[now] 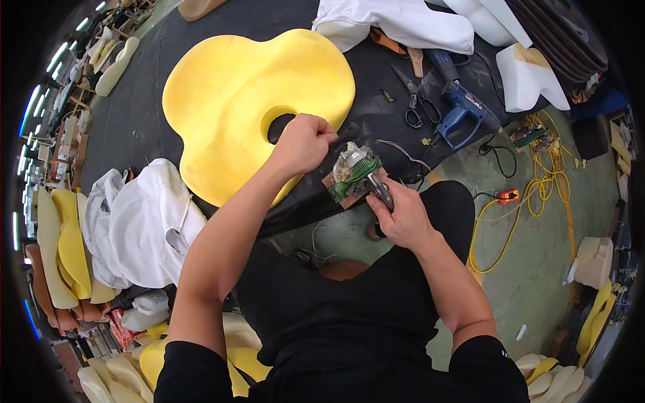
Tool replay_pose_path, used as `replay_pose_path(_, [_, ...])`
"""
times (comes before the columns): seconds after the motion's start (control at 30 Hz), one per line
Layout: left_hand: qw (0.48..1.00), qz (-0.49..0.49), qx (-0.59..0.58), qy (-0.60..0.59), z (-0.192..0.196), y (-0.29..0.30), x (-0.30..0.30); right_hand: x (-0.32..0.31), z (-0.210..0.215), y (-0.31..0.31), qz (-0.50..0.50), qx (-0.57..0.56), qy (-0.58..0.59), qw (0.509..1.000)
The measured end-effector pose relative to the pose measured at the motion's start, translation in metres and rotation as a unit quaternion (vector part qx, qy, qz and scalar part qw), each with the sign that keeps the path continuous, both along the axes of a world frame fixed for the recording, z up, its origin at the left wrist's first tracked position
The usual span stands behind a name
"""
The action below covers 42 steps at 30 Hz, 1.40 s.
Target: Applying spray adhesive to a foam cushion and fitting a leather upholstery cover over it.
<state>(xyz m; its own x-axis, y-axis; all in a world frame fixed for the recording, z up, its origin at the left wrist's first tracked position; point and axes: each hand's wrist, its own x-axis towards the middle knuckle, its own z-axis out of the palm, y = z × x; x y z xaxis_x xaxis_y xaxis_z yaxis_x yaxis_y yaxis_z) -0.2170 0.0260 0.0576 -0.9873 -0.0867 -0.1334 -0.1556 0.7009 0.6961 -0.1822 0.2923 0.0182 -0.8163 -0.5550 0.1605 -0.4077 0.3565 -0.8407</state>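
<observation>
A thick yellow foam cushion (222, 101) with a lobed outline and a round hole lies on the black-covered table. Over its near right edge, beside the hole, my left hand (306, 144) is closed with its fingertips pinched together. Whatever may be between those fingertips is too small to make out. My right hand (406, 215) grips a hand tool with a dark handle (381, 193) and a short metal shaft. The tool's front end meets a lumpy green and whitish clump (356, 171) at the table's near edge; its kind is unclear.
Black scissors (416, 97) and a blue heat gun (463, 111) lie on the table at the right. White cloth covers (396, 23) are at the back, and more white cloth (144, 221) is at the left. A yellow cable (494, 269) coils on the green floor.
</observation>
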Motion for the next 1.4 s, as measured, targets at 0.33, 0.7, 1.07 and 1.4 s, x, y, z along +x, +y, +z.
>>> replay_pose_path(0.33, [0.976, -0.011, 0.214, -0.047, -0.003, -0.002, 0.003, 0.000, -0.001, 0.001, 0.002, -0.006, -0.005, 1.000])
replay_pose_path(0.7, [0.957, -0.032, -0.196, 0.209, -0.014, -0.002, 0.003, 0.001, -0.002, 0.002, 0.001, -0.001, -0.007, 1.000])
replay_pose_path(1.07, [0.993, -0.033, 0.097, -0.051, 0.022, 0.012, 0.001, 0.000, -0.001, 0.002, 0.007, 0.010, -0.004, 1.000])
replay_pose_path(1.4, [0.968, -0.002, 0.209, -0.140, 0.026, 0.009, -0.010, 0.001, -0.002, 0.003, 0.001, 0.022, 0.015, 1.000])
